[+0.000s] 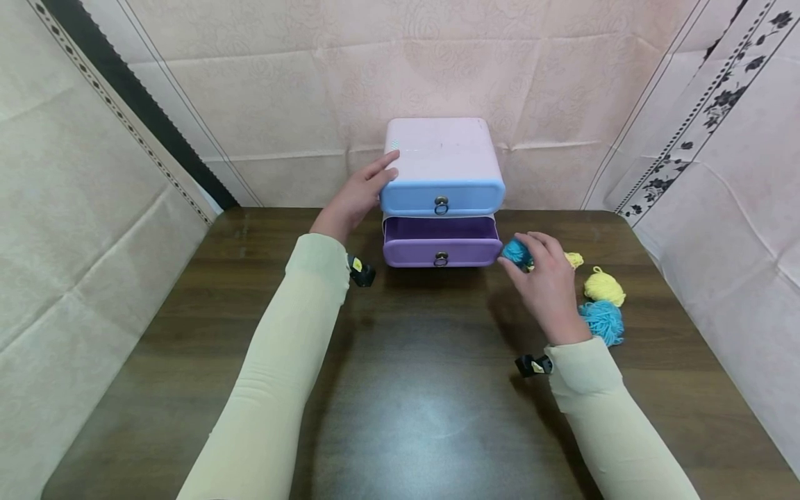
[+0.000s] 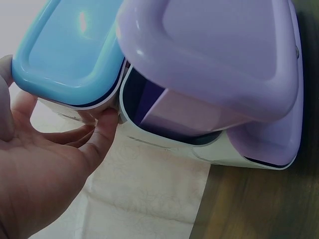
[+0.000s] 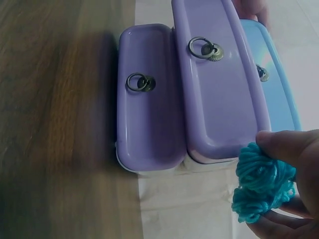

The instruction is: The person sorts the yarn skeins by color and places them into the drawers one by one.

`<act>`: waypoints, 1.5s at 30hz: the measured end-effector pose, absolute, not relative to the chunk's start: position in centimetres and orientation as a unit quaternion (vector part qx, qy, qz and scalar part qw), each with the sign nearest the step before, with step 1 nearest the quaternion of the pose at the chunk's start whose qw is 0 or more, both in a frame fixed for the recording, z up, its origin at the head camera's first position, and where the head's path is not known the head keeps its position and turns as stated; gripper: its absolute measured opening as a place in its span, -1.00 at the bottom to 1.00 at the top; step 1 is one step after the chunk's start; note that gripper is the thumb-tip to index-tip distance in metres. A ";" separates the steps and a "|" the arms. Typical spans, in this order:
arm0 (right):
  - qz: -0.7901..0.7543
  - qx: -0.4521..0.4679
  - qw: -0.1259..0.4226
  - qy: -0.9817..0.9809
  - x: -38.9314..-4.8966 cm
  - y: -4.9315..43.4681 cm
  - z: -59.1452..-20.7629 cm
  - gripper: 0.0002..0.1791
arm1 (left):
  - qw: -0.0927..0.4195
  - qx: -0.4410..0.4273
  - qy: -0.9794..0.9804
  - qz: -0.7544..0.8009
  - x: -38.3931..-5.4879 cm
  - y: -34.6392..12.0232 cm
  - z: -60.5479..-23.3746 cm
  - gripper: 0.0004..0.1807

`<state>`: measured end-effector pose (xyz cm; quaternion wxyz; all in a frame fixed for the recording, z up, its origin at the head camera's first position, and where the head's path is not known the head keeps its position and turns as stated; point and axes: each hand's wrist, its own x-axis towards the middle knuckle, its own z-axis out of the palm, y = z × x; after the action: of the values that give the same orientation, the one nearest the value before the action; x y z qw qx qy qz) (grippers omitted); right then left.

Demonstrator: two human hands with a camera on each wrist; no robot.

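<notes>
A small cabinet [image 1: 445,149] stands at the table's back, with a blue top drawer [image 1: 471,199] and a purple middle drawer [image 1: 409,255] that is pulled out. Below it, a purple bottom drawer [image 3: 149,117] is closed in the right wrist view. My left hand [image 1: 359,194] rests against the cabinet's upper left side, its fingertips reaching onto the top. Beside the middle drawer's right front corner, my right hand [image 1: 546,285] pinches a blue ball of yarn [image 3: 261,179] between thumb and fingers. Part of that yarn is hidden behind the hand in the head view.
Right of my right hand lie a yellow yarn ball [image 1: 604,287] and another blue yarn ball [image 1: 603,321]. A further bit of yellow yarn [image 1: 574,260] shows behind the hand. Patterned cloth [image 1: 262,90] hangs behind and at both sides of the brown table [image 1: 412,389].
</notes>
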<state>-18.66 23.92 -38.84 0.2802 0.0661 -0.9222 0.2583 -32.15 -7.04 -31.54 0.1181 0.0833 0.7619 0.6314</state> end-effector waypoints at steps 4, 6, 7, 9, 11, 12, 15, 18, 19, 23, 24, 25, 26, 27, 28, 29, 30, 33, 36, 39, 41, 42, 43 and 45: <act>0.266 0.068 0.289 -0.917 -18.5 23.6 -38.6 -0.44 | 0.119 0.084 0.762 0.631 -32.1 -7.0 -31.5 -0.53; 0.268 0.068 0.292 -0.916 -18.5 23.5 -38.6 -0.44 | 0.119 0.084 0.762 0.630 -32.1 -7.0 -31.5 -0.53; 0.269 0.067 0.294 -0.915 -18.5 23.4 -38.5 -0.43 | 0.119 0.084 0.763 0.630 -32.1 -7.0 -31.5 -0.53; 0.269 0.067 0.298 -0.914 -18.5 23.3 -38.5 -0.43 | 0.118 0.083 0.763 0.629 -32.1 -7.0 -31.5 -0.53; 0.269 0.066 0.302 -0.912 -18.5 23.2 -38.5 -0.41 | 0.117 0.081 0.764 0.629 -32.1 -7.0 -31.5 -0.53; 0.269 0.066 0.303 -0.912 -18.5 23.2 -38.4 -0.41 | 0.117 0.081 0.765 0.629 -32.1 -7.0 -31.4 -0.53; 0.271 0.064 0.303 -0.911 -18.5 22.9 -38.2 -0.38 | 0.118 0.082 0.765 0.627 -32.0 -7.0 -31.3 -0.52; 0.274 0.064 0.303 -0.911 -18.5 22.6 -38.0 -0.37 | 0.123 0.083 0.765 0.626 -32.0 -7.0 -31.2 -0.50; 0.274 0.064 0.304 -0.910 -18.5 22.5 -38.0 -0.36 | 0.124 0.082 0.765 0.627 -32.0 -7.0 -31.2 -0.50; 0.278 0.071 0.317 -0.904 -18.7 22.2 -37.8 -0.37 | 0.129 0.080 0.765 0.626 -32.0 -7.1 -31.1 -0.49; 0.280 0.074 0.321 -0.902 -18.7 22.1 -37.8 -0.37 | 0.130 0.080 0.764 0.626 -32.0 -7.1 -31.0 -0.49; 0.283 0.077 0.323 -0.900 -18.7 22.1 -37.7 -0.38 | 0.130 0.080 0.765 0.626 -32.0 -7.1 -31.0 -0.49; 0.285 0.080 0.326 -0.898 -18.7 22.0 -37.7 -0.38 | 0.129 0.081 0.764 0.627 -32.0 -7.2 -31.0 -0.49; 0.287 0.083 0.328 -0.896 -18.8 21.9 -37.6 -0.38 | 0.129 0.082 0.763 0.628 -32.0 -7.2 -31.0 -0.49; 0.289 0.086 0.330 -0.895 -18.8 21.9 -37.6 -0.39 | 0.129 0.083 0.763 0.629 -32.0 -7.2 -31.1 -0.49; 0.290 0.088 0.332 -0.893 -18.8 21.8 -37.5 -0.39 | 0.128 0.083 0.762 0.629 -32.0 -7.2 -31.1 -0.49; 0.290 0.090 0.334 -0.892 -18.9 21.8 -37.5 -0.39 | 0.126 0.084 0.762 0.630 -31.9 -7.1 -31.2 -0.50; 0.290 0.093 0.339 -0.890 -19.0 21.5 -37.3 -0.39 | 0.122 0.087 0.762 0.630 -32.0 -7.1 -31.3 -0.51; 0.289 0.093 0.344 -0.889 -19.1 21.2 -37.2 -0.40 | 0.118 0.086 0.764 0.629 -32.1 -7.1 -31.5 -0.52; 0.294 0.094 0.347 -0.886 -19.2 20.9 -37.1 -0.40 | 0.116 0.082 0.766 0.628 -32.1 -7.0 -31.5 -0.53; 0.299 0.095 0.350 -0.883 -19.3 20.8 -37.2 -0.40 | 0.116 0.081 0.767 0.626 -32.1 -7.0 -31.5 -0.53; 0.302 0.096 0.352 -0.881 -19.3 20.7 -37.2 -0.40 | 0.116 0.082 0.767 0.626 -32.1 -7.0 -31.5 -0.53; 0.304 0.098 0.354 -0.879 -19.4 20.6 -37.2 -0.41 | 0.115 0.081 0.767 0.626 -32.1 -7.0 -31.5 -0.53; 0.308 0.101 0.359 -0.875 -19.5 20.5 -37.2 -0.42 | 0.115 0.082 0.766 0.627 -32.1 -7.0 -31.5 -0.54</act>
<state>-19.51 20.48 -37.22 0.3589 0.1006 -0.8752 0.3084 -32.10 -6.99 -31.50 0.1148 0.0818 0.7665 0.6266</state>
